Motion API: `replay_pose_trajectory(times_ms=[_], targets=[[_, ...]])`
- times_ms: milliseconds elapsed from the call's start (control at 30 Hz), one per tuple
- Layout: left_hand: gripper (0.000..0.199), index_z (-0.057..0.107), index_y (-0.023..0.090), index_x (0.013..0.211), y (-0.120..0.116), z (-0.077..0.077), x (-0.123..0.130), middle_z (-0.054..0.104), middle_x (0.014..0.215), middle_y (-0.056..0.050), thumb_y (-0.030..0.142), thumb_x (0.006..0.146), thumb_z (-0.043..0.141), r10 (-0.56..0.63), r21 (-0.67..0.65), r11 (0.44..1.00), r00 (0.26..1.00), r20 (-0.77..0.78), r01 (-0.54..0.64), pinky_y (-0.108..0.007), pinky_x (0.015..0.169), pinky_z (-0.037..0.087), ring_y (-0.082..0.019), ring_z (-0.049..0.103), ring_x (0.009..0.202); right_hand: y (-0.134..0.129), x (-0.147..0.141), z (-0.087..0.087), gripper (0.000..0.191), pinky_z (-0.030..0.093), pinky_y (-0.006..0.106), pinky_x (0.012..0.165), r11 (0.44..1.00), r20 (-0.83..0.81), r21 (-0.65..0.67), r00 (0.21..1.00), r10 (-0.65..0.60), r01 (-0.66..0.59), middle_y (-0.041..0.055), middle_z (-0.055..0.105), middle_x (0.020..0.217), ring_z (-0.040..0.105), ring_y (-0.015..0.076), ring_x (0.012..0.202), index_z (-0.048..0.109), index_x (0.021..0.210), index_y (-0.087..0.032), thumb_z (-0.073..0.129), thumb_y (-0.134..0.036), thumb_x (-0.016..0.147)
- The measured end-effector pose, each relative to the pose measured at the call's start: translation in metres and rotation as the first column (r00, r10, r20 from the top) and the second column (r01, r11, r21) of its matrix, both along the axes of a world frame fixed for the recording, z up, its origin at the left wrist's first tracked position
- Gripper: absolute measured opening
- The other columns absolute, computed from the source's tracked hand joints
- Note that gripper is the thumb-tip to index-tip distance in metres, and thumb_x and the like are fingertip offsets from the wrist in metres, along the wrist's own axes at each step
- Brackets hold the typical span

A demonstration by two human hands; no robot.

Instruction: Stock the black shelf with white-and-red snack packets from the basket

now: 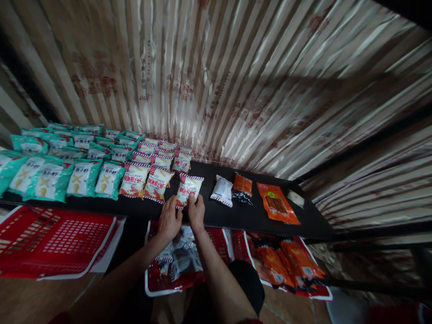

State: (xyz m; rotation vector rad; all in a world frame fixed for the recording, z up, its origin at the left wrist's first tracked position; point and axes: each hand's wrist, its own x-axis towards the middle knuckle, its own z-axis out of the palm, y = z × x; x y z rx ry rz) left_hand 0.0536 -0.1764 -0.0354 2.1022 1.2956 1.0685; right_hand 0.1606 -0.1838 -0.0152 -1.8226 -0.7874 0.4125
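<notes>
Both hands are on a white snack bag (189, 187) with red print and a striped edge, standing at the front of a black shelf (216, 216). My right hand (196, 211) grips its lower right side, thumb across the front. My left hand (170, 218) is closed against its lower left edge, with some fingertips hidden. Just left stand matching snack bags (157, 183) in rows. To the right lies a similar bag, back side showing (222, 191). Below my hands, a red basket (147, 270) holds more of the white bags (187, 254).
Teal snack bags (52, 180) fill the shelf's left end. An orange-and-black packet (242, 186), a flat orange packet (277, 202) and a small white item (295, 199) lie at right. A red basket (67, 238) stands lower left; another (241, 247) holds orange packets (273, 263). Pleated sheeting (202, 81) hangs behind.
</notes>
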Motion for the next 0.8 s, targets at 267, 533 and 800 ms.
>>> replay_pose_trajectory(times_ms=[267, 533, 800], targets=[[0.049, 0.04, 0.009, 0.128, 0.004, -0.007, 0.009, 0.046, 0.134, -0.017, 0.012, 0.08, 0.04, -0.029, 0.024, 0.999, 0.999, -0.045, 0.03, -0.047, 0.104, 0.037, -0.026, 0.041, 0.126, 0.017, 0.004, -0.003, 0.038, 0.044, 0.028, 0.066, 1.0, 0.009, 0.005, 1.0, -0.014, 0.014, 0.0086, 0.067, 0.085, 0.061, 0.0195, 0.073, 0.058, 0.097, -0.016, 0.044, -0.049, 0.083], [0.051, 0.039, 0.006, 0.131, 0.014, -0.004, 0.017, 0.042, 0.138, -0.019, 0.011, 0.079, 0.04, -0.069, 0.023, 0.997, 0.995, -0.067, 0.07, -0.046, 0.106, 0.035, -0.027, 0.036, 0.13, 0.033, 0.006, 0.002, 0.038, 0.043, 0.026, 0.064, 0.999, -0.003, 0.03, 0.999, -0.041, 0.041, 0.0087, 0.067, 0.084, 0.061, 0.0186, 0.071, 0.057, 0.097, -0.015, 0.044, -0.048, 0.084], [0.057, 0.035, 0.007, 0.134, 0.028, -0.004, 0.029, 0.038, 0.141, -0.018, 0.006, 0.077, 0.038, -0.075, 0.023, 0.997, 0.997, -0.034, 0.076, -0.045, 0.109, 0.031, -0.025, 0.03, 0.134, 0.053, 0.011, 0.001, 0.04, 0.045, 0.028, 0.069, 0.995, -0.04, 0.084, 0.998, -0.045, 0.048, 0.0094, 0.067, 0.09, 0.061, 0.019, 0.077, 0.055, 0.101, -0.015, 0.046, -0.049, 0.083]])
